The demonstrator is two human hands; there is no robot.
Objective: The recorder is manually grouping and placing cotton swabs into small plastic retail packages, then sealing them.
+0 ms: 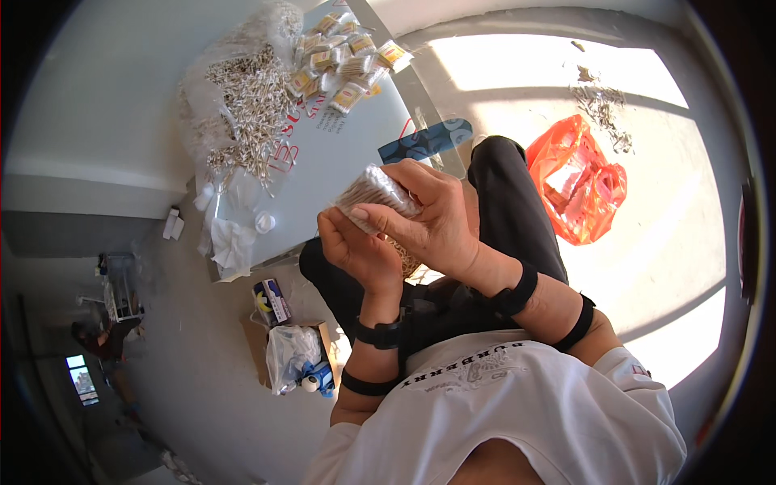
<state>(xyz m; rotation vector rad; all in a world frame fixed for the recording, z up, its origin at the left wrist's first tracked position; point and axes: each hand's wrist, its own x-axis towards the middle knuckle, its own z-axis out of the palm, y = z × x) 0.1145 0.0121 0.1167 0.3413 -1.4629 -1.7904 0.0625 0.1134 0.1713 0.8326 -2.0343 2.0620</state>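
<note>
Both hands are raised in front of my lap, near the table's edge. Between them is a bundle of white-tipped cotton swabs [376, 190], packed close together; whether a clear wrapper covers it, I cannot tell. My left hand [356, 246] has its fingers curled against the bundle's lower end. From the right, my right hand [436, 214] grips the bundle, thumb in front and fingers behind. Beyond them on the pale table [356, 149] lies a big clear plastic bag spilling loose cotton swabs [250, 105]. Several small packs of swabs [347, 65] with yellow labels are heaped beside it.
A blue patterned strip [424, 141] lies at the table's right edge. On the floor at right are an orange-red plastic bag [570, 214] and scattered swabs [602, 105]. At left stands a cardboard box [257, 356] with clear plastic and a blue toy [317, 378].
</note>
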